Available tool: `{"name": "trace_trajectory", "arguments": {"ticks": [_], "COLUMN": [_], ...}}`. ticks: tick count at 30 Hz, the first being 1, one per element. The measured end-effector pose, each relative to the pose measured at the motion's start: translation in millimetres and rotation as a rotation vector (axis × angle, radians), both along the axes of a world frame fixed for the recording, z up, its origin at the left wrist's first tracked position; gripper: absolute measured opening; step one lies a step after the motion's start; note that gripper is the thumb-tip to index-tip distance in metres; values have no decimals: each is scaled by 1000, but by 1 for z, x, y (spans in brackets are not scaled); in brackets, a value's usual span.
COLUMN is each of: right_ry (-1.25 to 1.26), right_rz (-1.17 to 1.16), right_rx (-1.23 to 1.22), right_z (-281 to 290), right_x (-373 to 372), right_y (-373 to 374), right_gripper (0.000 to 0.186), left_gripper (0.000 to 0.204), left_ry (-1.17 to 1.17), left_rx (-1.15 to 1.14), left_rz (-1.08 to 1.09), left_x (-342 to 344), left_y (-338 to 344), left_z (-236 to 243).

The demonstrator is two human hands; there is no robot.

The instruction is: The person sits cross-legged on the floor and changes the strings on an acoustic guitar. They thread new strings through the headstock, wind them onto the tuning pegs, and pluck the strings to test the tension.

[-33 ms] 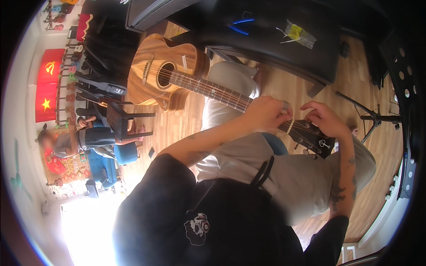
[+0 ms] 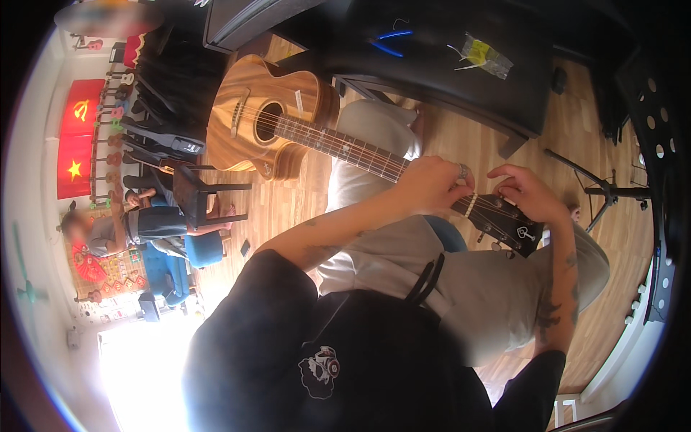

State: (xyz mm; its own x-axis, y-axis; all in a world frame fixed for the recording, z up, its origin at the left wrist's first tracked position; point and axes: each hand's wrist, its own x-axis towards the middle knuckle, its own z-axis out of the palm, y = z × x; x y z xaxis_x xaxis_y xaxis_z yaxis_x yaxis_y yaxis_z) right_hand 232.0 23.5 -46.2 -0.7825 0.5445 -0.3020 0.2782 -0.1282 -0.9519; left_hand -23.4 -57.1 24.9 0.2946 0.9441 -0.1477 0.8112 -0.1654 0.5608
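The black shirt (image 2: 403, 367) worn by the person is seen at 6 o'clock, and the dark table (image 2: 432, 83) at 1 o'clock. Grey trousers (image 2: 461, 281) are worn, and across the thighs the acoustic guitar (image 2: 288, 126) is laid, its wooden body at 11 o'clock and its black headstock (image 2: 497, 223) at 3 o'clock. At 9 o'clock another person (image 2: 155, 222) is seen seated, with a dark stool (image 2: 193, 194) just beside. A black music stand (image 2: 612, 193) is placed at 3 o'clock.

Since the earlier frame, a blurred oval patch (image 2: 108, 18) has appeared at 10 o'clock, and the instruments there are covered by it. The guitar and both hands are found unmoved.

The neck is gripped near the nut by the left hand (image 2: 435, 182), at 2 o'clock, its fingers closed. The right hand (image 2: 531, 194), at 3 o'clock, is held over the headstock's upper edge with fingers curled; whether a tuning peg is pinched cannot be told. The green fan (image 2: 29, 291), toward 8 o'clock, is seen with its blades turned otherwise than before. On the table a clear-and-yellow package (image 2: 486, 56) is left at 1 o'clock, with a blue-handled tool (image 2: 392, 34) toward 12. A ring (image 2: 462, 171) is worn on the left hand.
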Motion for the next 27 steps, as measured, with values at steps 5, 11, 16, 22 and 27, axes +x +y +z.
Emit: {"name": "trace_trajectory", "arguments": {"ticks": [5,11,16,22,27], "right_ry": [42,-37,73,-33,-230], "right_rz": [26,132,153,-3,15], "right_rx": [111,249,97,-106,91], "right_z": [-7,-9,-17,-14,-11], "right_x": [8,12,21,12,9], "right_y": [6,6,9,4,5], "right_gripper": [22,14,15,18,24], "left_gripper": [12,9,8,9,8], "left_ry": [42,5,-35,-25,-33], "left_rx": [-66,-57,-132,-154,-140], "left_rz": [4,6,50,40,24], "left_x": [6,6,12,13,12], "left_y": [2,0,1,2,2], "left_z": [-3,-5,-2,0,-3]}}
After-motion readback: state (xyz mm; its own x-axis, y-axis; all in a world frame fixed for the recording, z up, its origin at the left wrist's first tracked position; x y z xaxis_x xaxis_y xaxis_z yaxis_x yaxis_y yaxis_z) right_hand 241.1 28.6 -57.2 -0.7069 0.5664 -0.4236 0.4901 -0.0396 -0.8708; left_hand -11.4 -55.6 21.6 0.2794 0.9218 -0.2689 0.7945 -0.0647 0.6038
